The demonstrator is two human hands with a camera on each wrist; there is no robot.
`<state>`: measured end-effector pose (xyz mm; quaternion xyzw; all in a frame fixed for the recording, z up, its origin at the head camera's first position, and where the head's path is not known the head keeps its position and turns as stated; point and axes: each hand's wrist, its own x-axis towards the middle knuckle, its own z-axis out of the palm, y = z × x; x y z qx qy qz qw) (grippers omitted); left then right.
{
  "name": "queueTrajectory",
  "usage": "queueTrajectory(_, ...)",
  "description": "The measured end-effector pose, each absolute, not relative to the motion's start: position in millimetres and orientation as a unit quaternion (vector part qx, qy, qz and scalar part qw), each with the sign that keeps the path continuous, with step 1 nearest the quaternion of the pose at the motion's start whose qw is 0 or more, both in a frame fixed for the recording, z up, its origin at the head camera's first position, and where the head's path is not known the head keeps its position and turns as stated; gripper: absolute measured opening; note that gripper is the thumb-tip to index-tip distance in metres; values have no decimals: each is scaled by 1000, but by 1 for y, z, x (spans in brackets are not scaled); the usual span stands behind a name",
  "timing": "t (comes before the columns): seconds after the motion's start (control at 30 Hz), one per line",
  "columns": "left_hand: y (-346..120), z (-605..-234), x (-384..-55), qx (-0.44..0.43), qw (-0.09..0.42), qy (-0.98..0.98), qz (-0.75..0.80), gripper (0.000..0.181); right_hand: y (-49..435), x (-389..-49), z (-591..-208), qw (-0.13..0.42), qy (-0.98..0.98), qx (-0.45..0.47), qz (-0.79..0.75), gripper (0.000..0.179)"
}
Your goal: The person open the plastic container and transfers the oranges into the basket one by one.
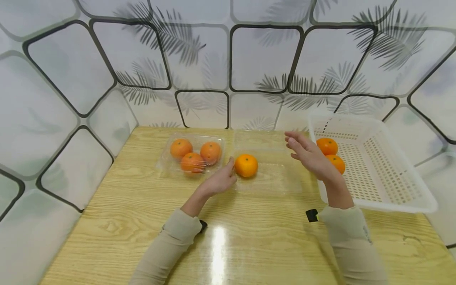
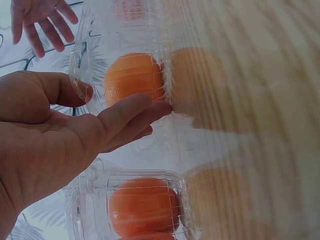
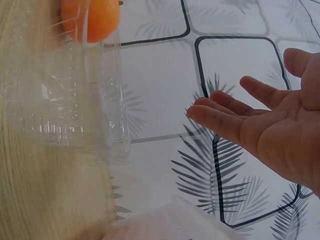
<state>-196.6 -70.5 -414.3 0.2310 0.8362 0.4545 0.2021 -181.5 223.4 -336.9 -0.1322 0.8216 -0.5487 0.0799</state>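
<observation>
My left hand (image 1: 221, 180) holds the left side of an open clear plastic box (image 1: 270, 180). Its thumb is at the rim and its straighter fingers lie along the outside wall, as the left wrist view shows. Inside that box, at its left end, sits one orange (image 1: 246, 165). My right hand (image 1: 309, 155) is in the air between the box and a white basket (image 1: 409, 194), fingers extended and apart, palm bare in the right wrist view (image 3: 280, 125). Two oranges (image 1: 327, 146) lie along the basket's left side, partly hidden by the right hand and wrist.
Left of the open box stands another clear plastic box (image 1: 171, 168) with three oranges (image 1: 192, 162) in it. The open box's lid (image 1: 260, 139) lies back toward the wall. A patterned covering (image 1: 199, 109) rises behind the wooden table (image 1: 142, 221).
</observation>
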Motion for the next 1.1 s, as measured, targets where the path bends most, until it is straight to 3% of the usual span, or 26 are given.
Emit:
queueTrajectory(0.27, -71, -414, -195, 230, 227, 828, 459, 75, 220, -179, -356, 84, 820, -130, -551, 60)
queueTrajectory(0.8, -71, -418, -198, 220, 210, 823, 480, 76, 205, -184, -371, 65, 825, -138, -544, 56)
queueTrajectory(1.1, -72, -420, -197, 220, 225, 816, 485, 75, 199, -179, -386, 53, 872, -144, -465, 62)
